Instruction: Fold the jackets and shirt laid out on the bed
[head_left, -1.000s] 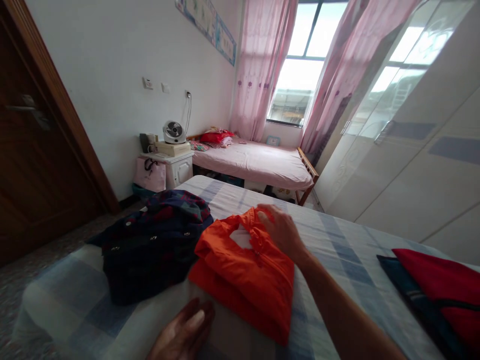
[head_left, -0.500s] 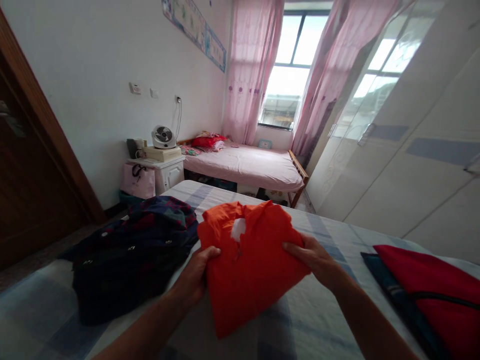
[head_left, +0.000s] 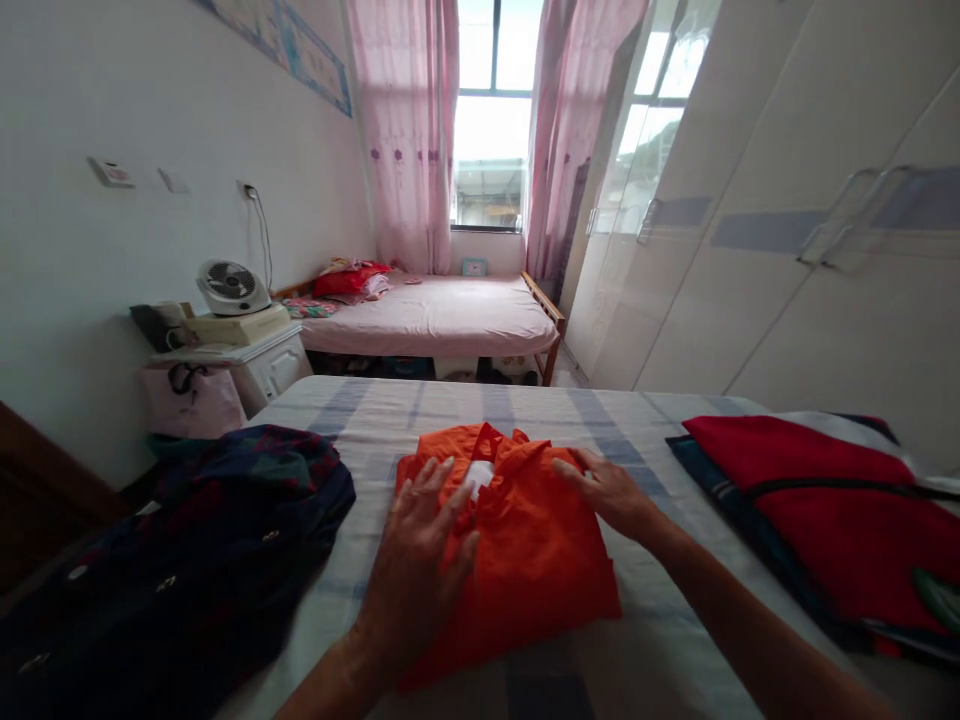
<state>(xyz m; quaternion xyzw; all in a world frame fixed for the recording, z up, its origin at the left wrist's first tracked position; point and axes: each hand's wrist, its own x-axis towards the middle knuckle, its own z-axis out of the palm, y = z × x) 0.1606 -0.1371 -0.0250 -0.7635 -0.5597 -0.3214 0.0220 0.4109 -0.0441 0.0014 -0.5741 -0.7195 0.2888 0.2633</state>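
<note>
A folded orange shirt, collar toward the far side, lies on the checked bed sheet in front of me. Across its left half rests my left hand, fingers spread flat on the cloth. My right hand touches the upper right edge near the collar, its fingers stretched out over the fabric. A white patch shows inside the neck opening. To the left is a dark plaid garment with metal fasteners. On the right lie red folded clothes on top of a dark teal garment.
Beyond this bed stands a second bed with a pink sheet and a red bundle. A fan sits on a white bedside cabinet at left, beside a pink bag. White wardrobes line the right side.
The orange shirt has come down flat onto the sheet. Both hands have loosened their grip, and the left hand has spread over the shirt. The view has turned to the right.
</note>
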